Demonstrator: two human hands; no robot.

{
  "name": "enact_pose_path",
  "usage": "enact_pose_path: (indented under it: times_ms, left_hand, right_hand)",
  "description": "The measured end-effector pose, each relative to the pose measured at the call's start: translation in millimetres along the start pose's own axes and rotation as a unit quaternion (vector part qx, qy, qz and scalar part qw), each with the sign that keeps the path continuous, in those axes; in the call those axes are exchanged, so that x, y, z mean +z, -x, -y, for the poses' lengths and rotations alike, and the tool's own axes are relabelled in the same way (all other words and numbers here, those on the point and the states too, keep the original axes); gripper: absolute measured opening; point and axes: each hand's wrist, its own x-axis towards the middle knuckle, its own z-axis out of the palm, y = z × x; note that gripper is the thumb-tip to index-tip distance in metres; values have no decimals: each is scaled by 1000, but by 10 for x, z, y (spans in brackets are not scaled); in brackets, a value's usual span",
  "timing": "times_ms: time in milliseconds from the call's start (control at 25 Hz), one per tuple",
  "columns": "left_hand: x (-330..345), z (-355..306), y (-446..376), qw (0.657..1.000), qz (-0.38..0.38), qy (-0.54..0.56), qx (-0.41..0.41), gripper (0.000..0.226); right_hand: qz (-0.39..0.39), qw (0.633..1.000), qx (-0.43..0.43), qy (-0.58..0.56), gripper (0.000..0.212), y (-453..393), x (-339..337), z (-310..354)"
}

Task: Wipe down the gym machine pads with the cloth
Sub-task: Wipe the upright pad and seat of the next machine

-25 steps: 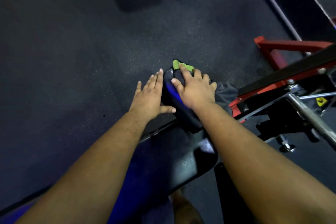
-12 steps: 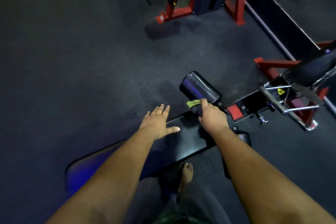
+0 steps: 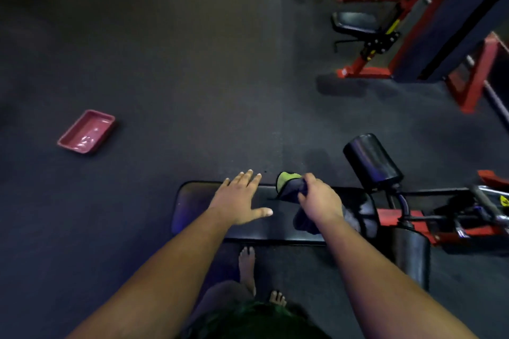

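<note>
A long black bench pad lies across the lower middle of the head view. My left hand rests flat on it, fingers spread. My right hand grips a dark grey cloth with a green edge, bunched above the pad's right part; more of the cloth hangs below my wrist. A black roller pad stands just right of the cloth, on the red machine frame. A second black pad sits lower right.
A dark red tray lies on the rubber floor at the left. Another red machine with a black seat stands at the upper right. My bare feet are beside the bench pad. Open floor lies ahead.
The view has pulled back and swung left, bringing the tray into sight. My right hand has come off the roller pad with the cloth onto the bench pad. My left hand stays flat on the pad.
</note>
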Motion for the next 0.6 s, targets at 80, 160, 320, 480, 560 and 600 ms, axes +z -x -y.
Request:
enact_pose_path:
  times_ms: [80, 160, 320, 480, 560, 600]
  left_hand:
    - [-74, 232, 387, 999, -23, 4, -27, 108]
    - [-188, 473, 678, 997, -51, 17, -53, 108]
    - [-436, 1087, 1187, 990, -104, 30, -91, 110]
    - [-893, 1826, 1539, 985, -144, 17, -93, 120]
    - [-1225, 2246, 1663, 984, -156, 3, -83, 125]
    - [-1404, 2473, 1713, 983, -166, -8, -79, 124]
  right_hand:
    - [-8, 999, -34, 1, 27, 151, -8, 329]
    - [-19, 998, -63, 11, 24, 239, -57, 683]
    - [-53, 992, -112, 31, 21, 305, -145, 1514]
    - [-93, 987, -123, 41, 32, 294, -211, 2491]
    - [-117, 986, -113, 25, 36, 266, -267, 3009]
    - [-131, 985, -108, 21, 36, 237, -305, 3272]
